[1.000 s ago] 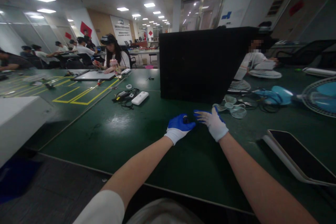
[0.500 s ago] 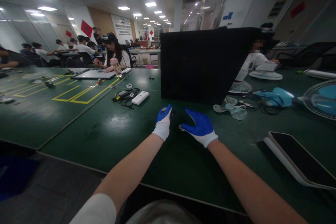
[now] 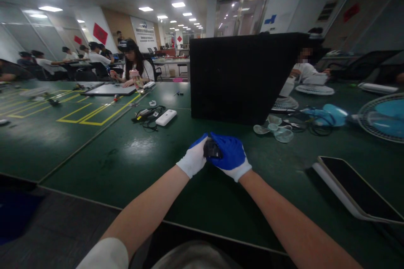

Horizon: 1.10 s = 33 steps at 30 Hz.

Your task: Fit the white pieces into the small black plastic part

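Both of my hands wear white gloves with blue palms and meet above the green table [image 3: 151, 176]. Between them is a small, dark, rounded object [image 3: 212, 149] with a shiny face; its exact kind cannot be made out. My left hand [image 3: 198, 154] grips its left side, fingers mostly hidden behind it. My right hand [image 3: 231, 153] is closed round the right side, with its fingers curled over the top. A large black box-shaped panel [image 3: 240, 80] stands just beyond the hands.
Left of the panel lie a white box-like device [image 3: 166, 117] and a black cable bundle [image 3: 147, 114]. Clear fan blades [image 3: 274, 128], a blue fan [image 3: 383, 115] and a phone-like slab [image 3: 356, 187] lie to the right. A person [image 3: 134, 63] sits across the table.
My hands have come together, and the right hand has gone from spread fingers to closed round the dark object. That object now shows between both hands. The view has shifted slightly.
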Each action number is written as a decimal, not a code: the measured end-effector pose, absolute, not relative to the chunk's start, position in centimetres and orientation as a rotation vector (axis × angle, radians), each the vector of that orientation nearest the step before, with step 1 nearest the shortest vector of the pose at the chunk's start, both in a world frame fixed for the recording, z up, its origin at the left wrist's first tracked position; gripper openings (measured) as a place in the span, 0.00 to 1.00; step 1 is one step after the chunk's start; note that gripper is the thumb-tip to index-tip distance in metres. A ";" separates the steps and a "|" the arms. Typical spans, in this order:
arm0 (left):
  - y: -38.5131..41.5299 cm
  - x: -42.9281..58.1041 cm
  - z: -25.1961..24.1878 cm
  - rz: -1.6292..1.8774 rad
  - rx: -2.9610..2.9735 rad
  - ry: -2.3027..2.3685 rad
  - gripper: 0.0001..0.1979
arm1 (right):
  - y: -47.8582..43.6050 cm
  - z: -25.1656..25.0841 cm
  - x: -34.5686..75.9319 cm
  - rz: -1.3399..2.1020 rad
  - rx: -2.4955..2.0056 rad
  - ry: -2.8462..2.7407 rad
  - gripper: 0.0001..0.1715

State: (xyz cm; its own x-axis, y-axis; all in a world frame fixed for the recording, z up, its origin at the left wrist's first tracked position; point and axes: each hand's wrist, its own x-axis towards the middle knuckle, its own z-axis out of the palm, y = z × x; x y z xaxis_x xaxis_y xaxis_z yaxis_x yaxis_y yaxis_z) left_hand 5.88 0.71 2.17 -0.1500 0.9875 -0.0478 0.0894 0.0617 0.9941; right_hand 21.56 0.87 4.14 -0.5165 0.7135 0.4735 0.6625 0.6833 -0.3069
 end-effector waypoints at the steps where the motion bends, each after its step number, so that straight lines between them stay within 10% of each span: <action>1: 0.8 5.9 2.2 1.234 1.106 1.374 0.24 | 0.9 4.1 21.4 0.121 -1.054 -2.303 0.39; 12: -1.3 5.2 3.7 1.050 1.006 1.028 0.27 | 2.0 3.1 23.4 0.470 -1.118 -2.125 0.33; 21: 0.0 6.4 2.1 1.317 0.658 0.958 0.24 | 0.7 4.4 22.3 0.111 -1.132 -2.186 0.52; 33: -0.5 0.9 2.8 1.119 1.885 1.203 0.15 | 0.8 4.4 23.0 0.218 -1.079 -2.253 0.44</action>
State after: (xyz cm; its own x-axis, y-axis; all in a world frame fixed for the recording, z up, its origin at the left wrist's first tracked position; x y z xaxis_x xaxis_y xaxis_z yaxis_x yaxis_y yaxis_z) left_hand 0.89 -0.48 2.78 0.2223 0.9208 0.3204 0.3857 -0.3848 0.8385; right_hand 23.03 0.83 4.44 -0.4714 0.7496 0.4646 0.6468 0.6520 -0.3958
